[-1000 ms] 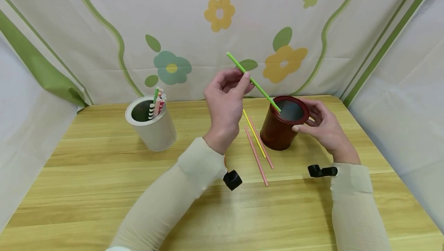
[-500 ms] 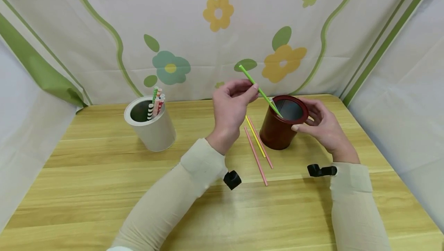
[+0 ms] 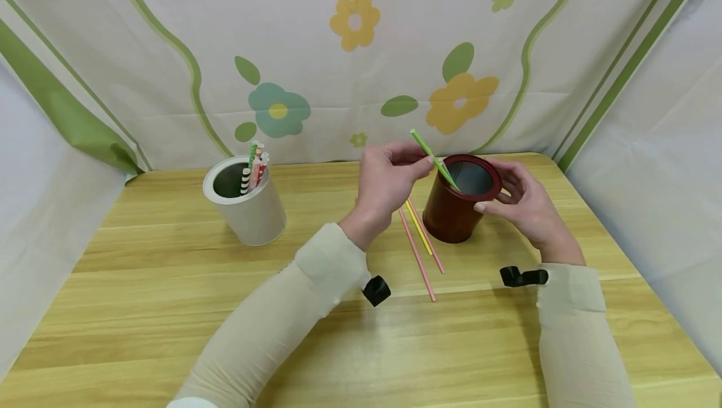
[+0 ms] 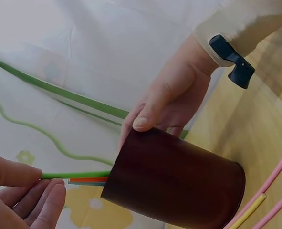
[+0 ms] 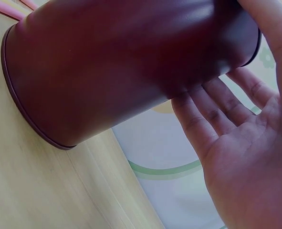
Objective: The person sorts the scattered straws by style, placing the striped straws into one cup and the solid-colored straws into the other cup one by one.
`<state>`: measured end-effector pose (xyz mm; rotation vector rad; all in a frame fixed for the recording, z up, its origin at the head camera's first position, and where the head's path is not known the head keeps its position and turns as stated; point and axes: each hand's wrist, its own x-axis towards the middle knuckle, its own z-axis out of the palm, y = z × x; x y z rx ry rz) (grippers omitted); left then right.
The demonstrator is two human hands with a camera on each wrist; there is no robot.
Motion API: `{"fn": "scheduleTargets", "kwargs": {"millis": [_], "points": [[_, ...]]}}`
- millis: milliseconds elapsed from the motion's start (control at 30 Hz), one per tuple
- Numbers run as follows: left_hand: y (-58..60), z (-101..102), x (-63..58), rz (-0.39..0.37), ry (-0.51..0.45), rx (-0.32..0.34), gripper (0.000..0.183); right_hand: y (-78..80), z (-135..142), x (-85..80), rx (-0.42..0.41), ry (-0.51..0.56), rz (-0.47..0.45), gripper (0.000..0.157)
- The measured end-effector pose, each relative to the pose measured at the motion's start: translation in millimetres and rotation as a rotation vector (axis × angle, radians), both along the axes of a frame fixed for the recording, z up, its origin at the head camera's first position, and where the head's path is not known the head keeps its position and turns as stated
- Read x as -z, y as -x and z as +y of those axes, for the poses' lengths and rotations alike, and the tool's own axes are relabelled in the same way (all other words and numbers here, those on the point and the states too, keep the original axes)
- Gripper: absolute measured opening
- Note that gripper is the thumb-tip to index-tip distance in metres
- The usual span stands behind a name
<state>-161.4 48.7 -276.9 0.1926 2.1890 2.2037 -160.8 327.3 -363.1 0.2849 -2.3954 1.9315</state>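
Note:
In the head view my left hand (image 3: 386, 182) pinches a green straw (image 3: 422, 143) between thumb and fingers. The straw slants down to the right, its lower end inside the mouth of a dark red canister (image 3: 451, 217). Close to it in the left wrist view, an orange straw (image 4: 89, 180) and a bluish one stick out of the same canister. My right hand (image 3: 527, 207) holds the canister by its right side near the rim, thumb in front and fingers behind. In the right wrist view those fingers (image 5: 193, 121) touch the canister wall.
Two pink straws (image 3: 417, 254) and a yellow straw (image 3: 420, 232) lie on the wooden table left of the dark red canister. Farther left, a white canister (image 3: 256, 214) holds several patterned straws (image 3: 256, 170). A flowered curtain (image 3: 316, 63) hangs behind the table.
My left hand has moved right and down with the green straw, whose lower end has gone into the dark red canister. The right hand and canister have stayed in place.

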Motion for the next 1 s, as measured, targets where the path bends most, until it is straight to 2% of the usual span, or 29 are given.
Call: {"fn": "scheduleTargets", "kwargs": {"millis": [333,667,1000], "points": [[-2.4,13.3,8.6,0.037,0.081,-0.005,0.011,0.5,0.6,-0.9,0.010,-0.043,0.002,0.079],[-3.2,21.0,16.2,0.072,0.116,-0.018,0.011,0.5,0.0,-2.0,0.011,-0.040,-0.002,0.078],[-1.4,27.8,23.4,0.071,0.131,-0.008,0.015,0.7,-0.8,-2.9,0.015,-0.076,-0.018,0.079]]}}
